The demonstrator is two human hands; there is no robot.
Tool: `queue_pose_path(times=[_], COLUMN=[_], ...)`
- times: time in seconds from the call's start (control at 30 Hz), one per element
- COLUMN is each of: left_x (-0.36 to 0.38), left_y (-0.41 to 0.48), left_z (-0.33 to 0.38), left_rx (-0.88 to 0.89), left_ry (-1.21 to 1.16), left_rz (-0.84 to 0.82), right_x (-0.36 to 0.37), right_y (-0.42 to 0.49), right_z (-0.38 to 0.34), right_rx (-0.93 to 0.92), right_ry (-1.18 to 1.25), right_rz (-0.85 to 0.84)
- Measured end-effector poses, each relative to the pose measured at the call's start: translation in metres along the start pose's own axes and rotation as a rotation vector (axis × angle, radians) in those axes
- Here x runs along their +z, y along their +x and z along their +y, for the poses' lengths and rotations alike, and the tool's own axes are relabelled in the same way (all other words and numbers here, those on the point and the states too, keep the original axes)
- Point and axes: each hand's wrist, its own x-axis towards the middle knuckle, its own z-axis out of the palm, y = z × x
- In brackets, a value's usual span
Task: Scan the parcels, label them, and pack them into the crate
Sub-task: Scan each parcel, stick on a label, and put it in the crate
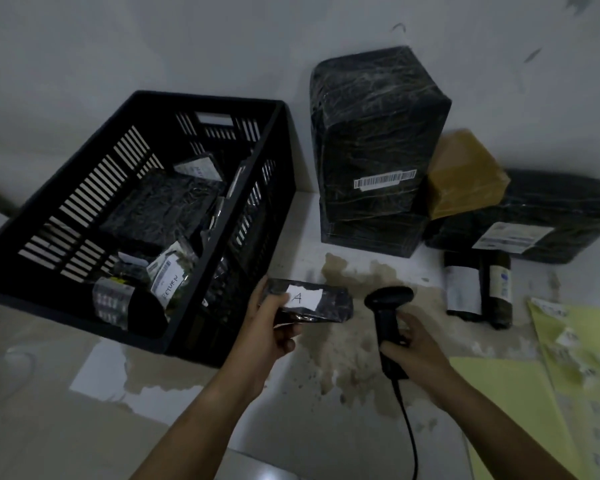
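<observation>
My left hand is gripping a small black parcel at its left end, with the thumb curled over the top face and the fingers wrapped underneath. The parcel is lying level in the air, just beside the near right corner of the black crate, and it is carrying a white label marked "A" on its upper face.

My right hand is holding the black scanner by its handle, fingers curled round the grip. The scanner head is pointing up and away, just to the right of the parcel and not touching it. Its cable is trailing down toward me.

The crate is standing on the stained surface to the left and is holding several wrapped parcels, one bearing a handwritten label.

Behind the scanner, a tall black parcel with a barcode strip is standing against the wall. A brown parcel is leaning beside it, partly on a flat black parcel. Two small dark parcels are lying in front of these. Yellow sheets are lying at the right.
</observation>
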Motion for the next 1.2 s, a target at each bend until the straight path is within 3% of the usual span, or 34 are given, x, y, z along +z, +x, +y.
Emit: queue_pose_path(times=[0.27,0.4,0.5,0.63,0.9,1.07,1.2], left_x=[0.003,0.008,0.016,0.027,0.032,0.025,0.021], left_y=[-0.001,0.001,-0.004,-0.007,-0.012,-0.011,-0.007], left_z=[0.001,0.002,0.006,0.015,0.026,0.030,0.028], left_rx=[-0.138,-0.206,-0.146,-0.106,-0.235,-0.345,-0.295], left_ry=[0.000,-0.088,-0.002,0.058,-0.011,-0.219,-0.120], left_rz=[-0.056,-0.144,-0.204,-0.152,-0.059,-0.194,-0.240], right_x=[-0.036,-0.035,-0.027,-0.024,-0.006,0.011,0.020], right_y=[-0.099,-0.141,-0.163,-0.174,-0.182,-0.185,-0.194], right_z=[-0.017,-0.024,-0.032,-0.040,-0.051,-0.045,-0.045], right_rx=[0.128,0.080,0.060,0.000,-0.091,-0.182,-0.211], right_ry=[0.378,0.453,0.495,0.505,0.476,0.337,0.346], right_rz=[-0.007,-0.021,-0.001,0.022,0.035,0.086,0.108])
